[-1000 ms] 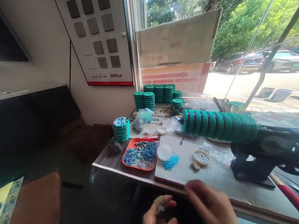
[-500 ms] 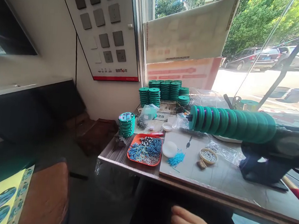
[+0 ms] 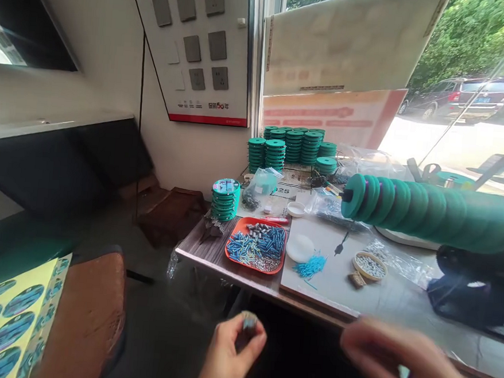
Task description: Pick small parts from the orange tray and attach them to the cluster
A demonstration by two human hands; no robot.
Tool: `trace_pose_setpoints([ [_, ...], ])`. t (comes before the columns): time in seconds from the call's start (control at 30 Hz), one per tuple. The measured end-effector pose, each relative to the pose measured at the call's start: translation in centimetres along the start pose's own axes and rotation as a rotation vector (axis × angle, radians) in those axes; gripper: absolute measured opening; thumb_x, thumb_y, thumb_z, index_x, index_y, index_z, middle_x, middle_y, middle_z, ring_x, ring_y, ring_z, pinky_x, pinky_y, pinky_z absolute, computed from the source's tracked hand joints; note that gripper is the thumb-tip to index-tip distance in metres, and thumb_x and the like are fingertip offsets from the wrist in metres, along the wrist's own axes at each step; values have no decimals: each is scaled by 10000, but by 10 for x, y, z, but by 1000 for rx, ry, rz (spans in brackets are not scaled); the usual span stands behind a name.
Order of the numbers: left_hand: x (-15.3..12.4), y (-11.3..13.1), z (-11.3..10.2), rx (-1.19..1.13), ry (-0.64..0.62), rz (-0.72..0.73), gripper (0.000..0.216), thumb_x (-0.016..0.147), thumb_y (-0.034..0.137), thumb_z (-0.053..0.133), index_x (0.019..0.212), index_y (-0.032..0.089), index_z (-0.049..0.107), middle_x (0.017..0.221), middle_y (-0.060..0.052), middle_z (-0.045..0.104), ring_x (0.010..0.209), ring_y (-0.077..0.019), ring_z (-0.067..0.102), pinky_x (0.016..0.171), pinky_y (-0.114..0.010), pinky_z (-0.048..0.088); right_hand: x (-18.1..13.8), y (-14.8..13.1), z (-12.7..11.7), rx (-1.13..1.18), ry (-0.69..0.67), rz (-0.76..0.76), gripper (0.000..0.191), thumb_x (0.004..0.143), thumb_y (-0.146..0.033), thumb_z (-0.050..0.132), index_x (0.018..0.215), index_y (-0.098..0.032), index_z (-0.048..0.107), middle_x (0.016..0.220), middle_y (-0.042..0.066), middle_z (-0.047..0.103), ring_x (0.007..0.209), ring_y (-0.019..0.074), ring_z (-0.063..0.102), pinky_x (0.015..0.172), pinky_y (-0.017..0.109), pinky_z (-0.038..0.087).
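In the lower middle of the head view is my left hand [image 3: 232, 352], below the table's front edge. Its thumb and fingertips are pinched together around a small greyish thing [image 3: 249, 322], too small to name. Off to the right, my right hand [image 3: 412, 361] is smeared by motion in front of the table edge, so its fingers do not show clearly. Nearest the left hand on the table is an orange tray [image 3: 228, 260] of small blue springs and metal beads. Thin blue pieces [image 3: 311, 267] lie beside a white round lid [image 3: 299, 248].
A row of green spools [image 3: 427, 215] sits on a dark winder [image 3: 464, 296] at the right. Stacked green spools [image 3: 293, 146] stand by the window, with another stack [image 3: 225, 198] at the table's left. A round dish [image 3: 370, 265] holds grey beads. Sticker sheets [image 3: 10, 310] lie on a brown seat.
My left hand has come into view with its fingertips pinched. The other hand has moved up and right, blurring. The view has shifted, so the table appears further right.
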State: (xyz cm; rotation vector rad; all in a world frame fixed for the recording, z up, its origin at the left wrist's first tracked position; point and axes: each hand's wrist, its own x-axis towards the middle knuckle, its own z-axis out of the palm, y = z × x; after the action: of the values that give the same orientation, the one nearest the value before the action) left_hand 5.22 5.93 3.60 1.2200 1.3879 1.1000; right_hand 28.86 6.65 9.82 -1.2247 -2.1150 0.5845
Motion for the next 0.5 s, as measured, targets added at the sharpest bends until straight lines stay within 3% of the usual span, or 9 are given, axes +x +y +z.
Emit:
trace_pose_setpoints([
  [0.07, 13, 20, 14, -72, 55, 50, 172, 731, 349, 648, 710, 178, 656, 658, -17, 597, 656, -161, 502, 626, -242, 387, 22, 0, -15, -279, 199, -18, 301, 876, -418, 419, 744, -251, 633, 686, 22, 635, 569, 153, 589, 522, 244, 425],
  [0.1, 18, 26, 21, -161, 61, 19, 188, 735, 363, 640, 762, 177, 651, 635, -4, 569, 615, -143, 475, 576, -228, 369, 35, 0, -19, -480, 232, -4, 298, 869, -398, 419, 743, -244, 640, 692, 28, 629, 568, 160, 582, 516, 259, 399],
  [0.17, 21, 31, 31, -386, 17, -99, 236, 726, 386, 638, 822, 170, 633, 555, 35, 484, 514, -101, 376, 475, -198, 286, 60, -1, -20, -874, 60, 108, 239, 848, -268, 435, 735, -241, 644, 660, 23, 609, 541, 167, 572, 449, 263, 276],
  [0.23, 19, 26, 36, -604, -66, -215, 250, 719, 369, 638, 850, 156, 622, 528, 51, 444, 480, -75, 312, 456, -184, 234, 82, -2, -15, -958, -31, 136, 216, 794, -124, 465, 691, -214, 632, 638, 26, 595, 513, 157, 559, 438, 262, 190],
  [0.33, 10, 15, 34, -817, -117, -273, 202, 698, 275, 664, 842, 136, 635, 577, 24, 510, 524, -72, 380, 510, -189, 295, 100, -2, -2, -970, -120, 94, 240, 751, -22, 464, 690, -188, 628, 642, 41, 592, 567, 157, 570, 455, 268, 163],
  [0.5, -1, 3, 26, -942, -157, -303, 159, 657, 229, 730, 757, 140, 645, 551, 7, 583, 526, -89, 489, 577, -231, 379, 107, -1, 2, -976, -253, 12, 292, 676, 51, 469, 683, -182, 645, 662, 47, 602, 613, 148, 575, 480, 268, 193],
])
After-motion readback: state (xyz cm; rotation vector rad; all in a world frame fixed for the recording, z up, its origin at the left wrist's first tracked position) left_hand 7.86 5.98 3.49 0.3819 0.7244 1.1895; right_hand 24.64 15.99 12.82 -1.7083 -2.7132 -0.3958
